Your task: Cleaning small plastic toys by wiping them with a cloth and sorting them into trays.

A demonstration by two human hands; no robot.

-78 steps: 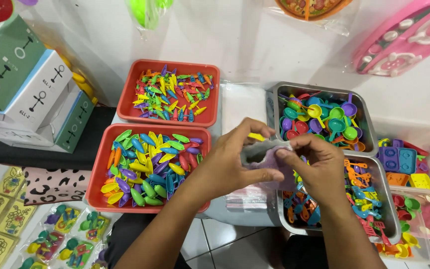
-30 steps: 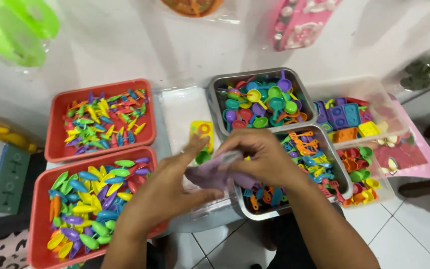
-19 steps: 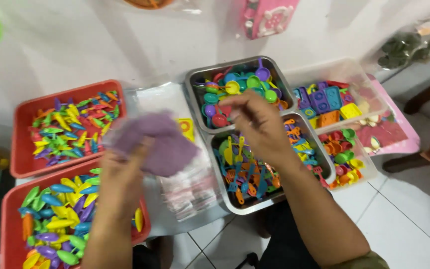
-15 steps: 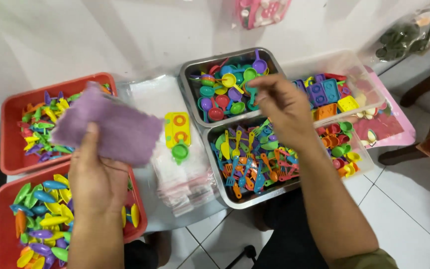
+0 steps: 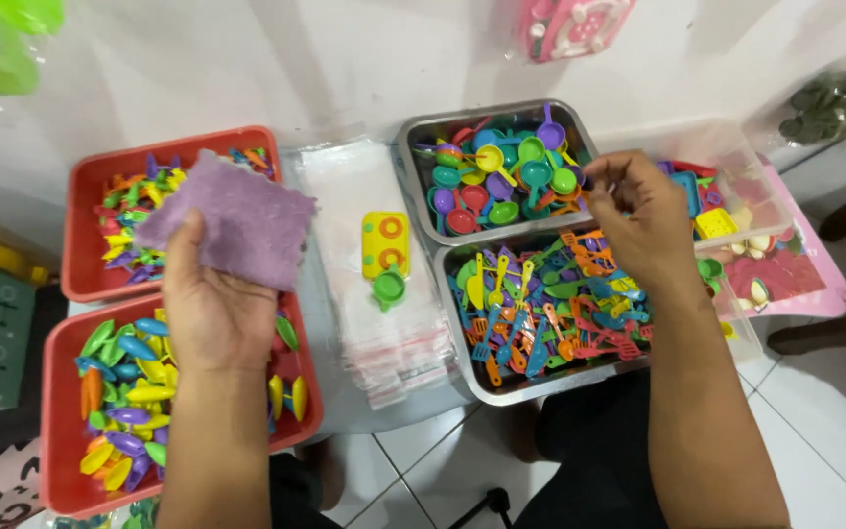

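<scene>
Table (image 5: 345, 411) crowded edge to edge. 2 red trays on the left: far tray (image 5: 90, 279) with small pointed bits, near tray (image 5: 59, 392) with larger leaf-shaped pieces in mixed colours. 2 metal trays right of centre: far metal tray (image 5: 413, 186) with toy ladles and pans, near metal tray (image 5: 540, 387) with toy spatulas and forks. Clear tub (image 5: 766, 201) further right, more toy pieces inside. Between red and metal trays, a stack of clear bags (image 5: 384, 338) with a yellow toy stove (image 5: 385, 243) and a green toy cup (image 5: 389, 287) on top. Left hand (image 5: 210, 313) now out over the red trays, thumb pinning a purple cloth (image 5: 232, 223); 2.6 s ago both hands worked that cloth together at centre. Right hand (image 5: 638, 220) has let go and moved right, fingers curled loosely above the metal trays near the tub; cannot tell whether it holds anything. Reads as wiping finished, picking resumed.
</scene>
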